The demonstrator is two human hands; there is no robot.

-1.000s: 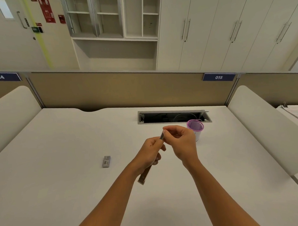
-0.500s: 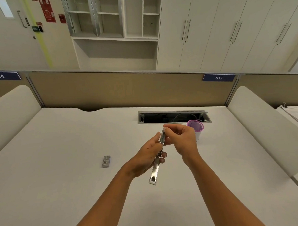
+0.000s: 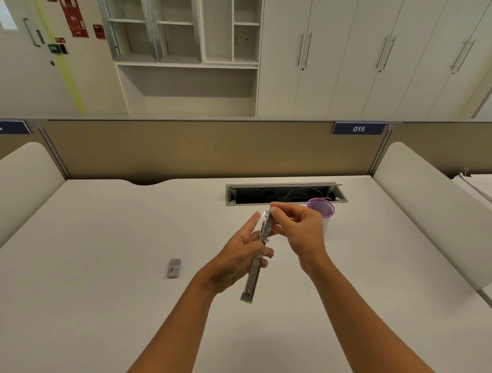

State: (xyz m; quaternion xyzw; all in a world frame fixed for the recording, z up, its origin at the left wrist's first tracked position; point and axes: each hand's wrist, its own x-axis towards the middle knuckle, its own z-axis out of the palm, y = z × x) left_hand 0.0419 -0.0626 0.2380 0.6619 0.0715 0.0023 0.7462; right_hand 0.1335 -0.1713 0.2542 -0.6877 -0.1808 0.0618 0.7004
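Item one: a slim silver metal tool (image 3: 252,282), long and narrow, which we take to be a stapler, held in the air above the white desk (image 3: 102,277), just in front of centre. It stands steeply tilted, with the upper end away from the person and the lower end hanging free below the palm. Item two: the left hand (image 3: 239,257), palm turned inward. Its fingers curl round the middle of the tool from behind and its thumb lies straight up along the tool's left side. We record this as a firm grip. Item three: the right hand (image 3: 300,232), raised just to the right of the tool. Its thumb and forefinger pinch the tool's upper end and the remaining fingers are curled in beneath. We cannot tell what part of the tool the fingertips have hold of. Item four: a small grey box (image 3: 174,268) with a printed label, lying flat on the desk well to the left of the hands. Item five: a purple mesh cup (image 3: 323,209), upright on the desk just behind the right hand and partly hidden by it. Item six: a rectangular cable opening (image 3: 284,194) set in the desk, behind the cup. Item seven: a beige partition (image 3: 195,149) along the far edge, bearing a blue plate (image 3: 358,128) marked 015.
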